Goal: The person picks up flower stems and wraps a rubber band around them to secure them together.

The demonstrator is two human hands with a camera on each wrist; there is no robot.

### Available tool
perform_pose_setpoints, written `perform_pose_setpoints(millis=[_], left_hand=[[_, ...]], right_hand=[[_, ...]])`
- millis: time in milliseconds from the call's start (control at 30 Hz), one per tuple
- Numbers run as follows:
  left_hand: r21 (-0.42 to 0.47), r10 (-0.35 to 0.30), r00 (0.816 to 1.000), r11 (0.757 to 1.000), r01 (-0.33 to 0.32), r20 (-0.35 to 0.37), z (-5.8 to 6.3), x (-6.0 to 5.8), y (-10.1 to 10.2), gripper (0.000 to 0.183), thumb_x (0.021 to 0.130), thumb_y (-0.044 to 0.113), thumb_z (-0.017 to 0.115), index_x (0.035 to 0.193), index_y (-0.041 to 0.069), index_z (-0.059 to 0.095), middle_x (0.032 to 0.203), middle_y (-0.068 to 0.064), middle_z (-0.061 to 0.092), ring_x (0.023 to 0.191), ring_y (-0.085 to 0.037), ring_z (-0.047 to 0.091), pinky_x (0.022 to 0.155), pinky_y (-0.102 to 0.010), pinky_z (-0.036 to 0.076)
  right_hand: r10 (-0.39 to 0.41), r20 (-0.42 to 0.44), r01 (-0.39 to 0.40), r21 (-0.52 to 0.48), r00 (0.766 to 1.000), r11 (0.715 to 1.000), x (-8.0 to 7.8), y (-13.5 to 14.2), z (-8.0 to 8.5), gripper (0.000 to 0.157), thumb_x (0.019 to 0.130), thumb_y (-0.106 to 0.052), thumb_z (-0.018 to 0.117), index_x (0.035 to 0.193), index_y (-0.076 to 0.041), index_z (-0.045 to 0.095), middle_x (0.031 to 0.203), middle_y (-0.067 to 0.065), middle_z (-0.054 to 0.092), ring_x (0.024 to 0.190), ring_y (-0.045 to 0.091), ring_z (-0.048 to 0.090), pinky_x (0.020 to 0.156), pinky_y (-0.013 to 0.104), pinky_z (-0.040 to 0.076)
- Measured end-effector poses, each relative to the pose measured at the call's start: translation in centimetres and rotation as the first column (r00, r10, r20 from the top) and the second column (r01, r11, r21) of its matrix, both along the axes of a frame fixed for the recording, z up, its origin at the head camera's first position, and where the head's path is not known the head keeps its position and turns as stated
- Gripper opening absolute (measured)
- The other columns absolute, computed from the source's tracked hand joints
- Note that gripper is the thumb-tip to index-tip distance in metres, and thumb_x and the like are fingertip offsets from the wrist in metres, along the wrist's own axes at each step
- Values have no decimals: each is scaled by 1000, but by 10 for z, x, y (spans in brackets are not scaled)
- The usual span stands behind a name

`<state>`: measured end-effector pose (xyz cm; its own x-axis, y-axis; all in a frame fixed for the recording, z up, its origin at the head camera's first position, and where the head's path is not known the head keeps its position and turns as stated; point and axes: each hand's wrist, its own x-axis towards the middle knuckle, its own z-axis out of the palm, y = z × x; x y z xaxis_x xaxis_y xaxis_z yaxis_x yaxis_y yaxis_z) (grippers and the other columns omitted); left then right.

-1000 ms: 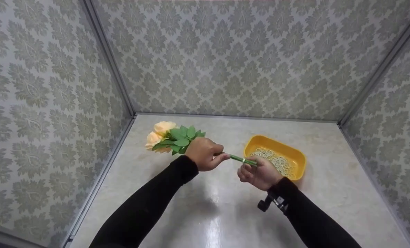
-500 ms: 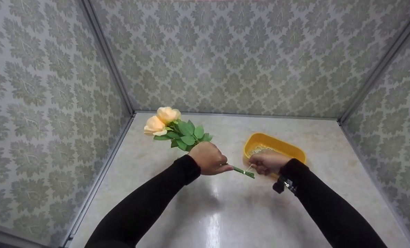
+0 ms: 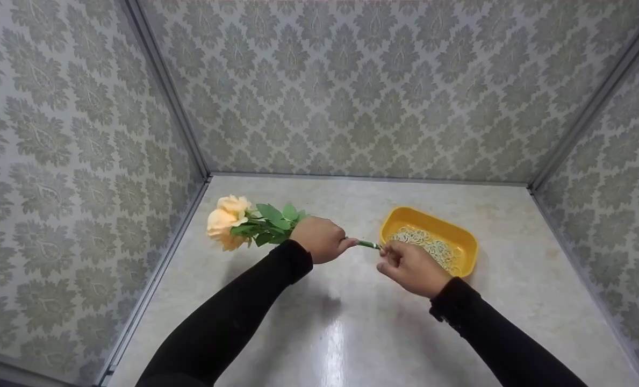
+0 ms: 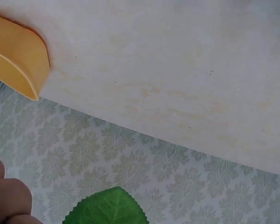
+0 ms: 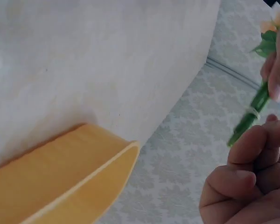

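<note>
Peach artificial roses [image 3: 225, 220] with green leaves lie sideways in my left hand [image 3: 319, 238], blossoms to the left. That hand grips their bundled stems [image 3: 366, 243], whose cut ends point right. A pale rubber band [image 5: 253, 112] circles the stems near those ends. My right hand [image 3: 413, 266] is at the stem ends, its fingers curled at the band; its fingertips partly hide the band in the head view. In the right wrist view the thumb stands apart from the index finger. One green leaf [image 4: 109, 207] shows in the left wrist view.
A yellow plastic tub [image 3: 461, 236] stands just behind the right hand. Loose pale rubber bands [image 3: 432, 248] lie heaped in it. Patterned panels [image 3: 346, 91] enclose the pale marbled tabletop [image 3: 340, 301] at the back and both sides.
The right hand stretched a strand of the band away from the stems, then came back to the stem ends. The roses rose, then swung down and left; the left hand kept its grip.
</note>
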<state>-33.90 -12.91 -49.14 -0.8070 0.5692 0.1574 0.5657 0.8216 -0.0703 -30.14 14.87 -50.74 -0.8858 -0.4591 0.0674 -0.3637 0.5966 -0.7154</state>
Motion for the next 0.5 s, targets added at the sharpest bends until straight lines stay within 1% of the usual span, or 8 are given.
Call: perform_pose_setpoints(millis=[33, 67, 100, 167, 267, 333, 367, 500], left_hand=[[29, 4, 1000, 1000, -4, -15, 1, 0, -1, 66, 118, 62, 52, 76, 15, 74, 64, -1, 66, 59, -25, 69, 58, -48, 57], [57, 5, 999, 998, -3, -38, 1, -1, -2, 65, 118, 61, 53, 77, 15, 75, 64, -1, 67, 58, -25, 68, 57, -47, 56], [83, 3, 998, 997, 2, -63, 2, -1, -2, 64, 117, 60, 55, 76, 15, 75, 63, -2, 67, 57, -25, 68, 56, -46, 55], [119, 4, 995, 993, 8, -104, 2, -1, -3, 63, 117, 60, 56, 76, 16, 73, 62, -1, 66, 55, -23, 65, 53, -43, 52], [144, -10, 989, 989, 31, -144, 1, 0, -3, 63, 116, 60, 58, 74, 15, 71, 60, 1, 61, 51, -20, 59, 49, -39, 44], [149, -18, 988, 988, 41, -151, 0, 1, -3, 63, 117, 60, 58, 74, 15, 70, 59, 3, 56, 50, -17, 55, 48, -37, 40], [154, -21, 987, 987, 46, -158, -1, 2, -2, 63, 117, 59, 58, 74, 15, 70, 58, 4, 53, 49, -17, 53, 47, -36, 37], [190, -16, 983, 981, 50, -180, -3, 3, -2, 60, 116, 59, 59, 74, 16, 67, 58, 6, 45, 49, -14, 46, 49, -32, 30]], right_hand=[[22, -72, -20, 25, 997, 999, 3, 1, -1, 15, 106, -17, 80, 117, -8, 76, 85, -4, 60, 83, 14, 57, 81, 32, 54], [38, -151, -29, 60, 988, 998, 6, 2, -1, 19, 104, -15, 82, 121, -7, 76, 88, -2, 62, 86, 15, 59, 84, 34, 56], [51, -236, -29, 99, 970, 995, 8, 3, -1, 23, 104, -15, 83, 124, -7, 75, 89, -1, 65, 87, 16, 59, 86, 36, 57], [68, -393, 1, 175, 917, 985, 10, 6, -2, 27, 103, -16, 85, 127, -8, 76, 95, 1, 71, 90, 18, 63, 89, 40, 60], [109, -564, 64, 279, 818, 958, 12, 13, -4, 31, 101, -18, 87, 130, -10, 76, 105, 5, 80, 96, 24, 71, 91, 46, 64], [139, -622, 89, 321, 771, 943, 14, 17, -5, 36, 99, -17, 88, 132, -10, 76, 111, 6, 83, 102, 28, 74, 93, 50, 64], [148, -642, 101, 334, 752, 937, 15, 19, -7, 38, 98, -16, 88, 133, -10, 75, 113, 7, 84, 104, 29, 75, 93, 52, 63], [159, -699, 134, 345, 697, 929, 15, 26, -11, 46, 94, -12, 87, 139, -11, 75, 111, 8, 82, 105, 32, 74, 88, 52, 58]])
